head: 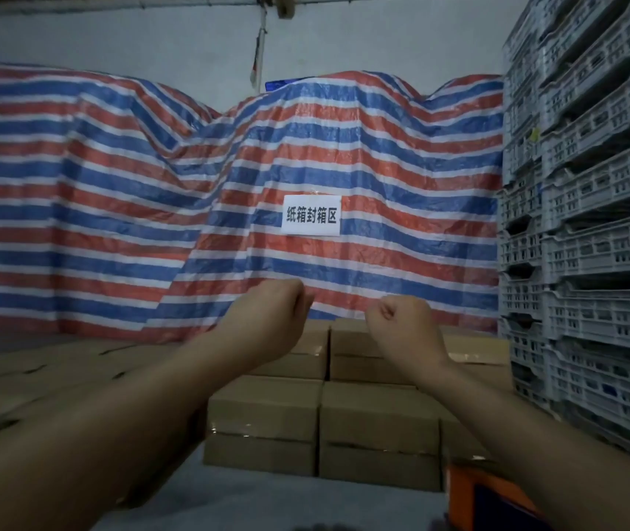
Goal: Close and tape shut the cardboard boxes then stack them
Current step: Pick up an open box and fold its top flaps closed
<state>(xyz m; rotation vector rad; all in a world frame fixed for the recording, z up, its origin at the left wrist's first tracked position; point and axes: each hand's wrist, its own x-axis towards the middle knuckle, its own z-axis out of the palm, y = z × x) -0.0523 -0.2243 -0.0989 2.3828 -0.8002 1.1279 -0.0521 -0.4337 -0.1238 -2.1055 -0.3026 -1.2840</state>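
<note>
Taped brown cardboard boxes (378,427) stand stacked in two layers in front of me, in a near row and a far row (348,339). Both my arms reach forward above them. My left hand (279,304) is curled into a fist and holds nothing. My right hand (401,316) is also a fist, empty, a little to the right of the left one. Neither hand touches a box. An orange tape dispenser (474,488) lies at the lower right, partly behind my right forearm.
Flattened cardboard sheets (45,373) lie in a pile at the left. A red, white and blue striped tarp (229,193) with a white paper sign (311,215) hangs behind the boxes. Tall stacks of grey plastic crates (589,208) stand along the right.
</note>
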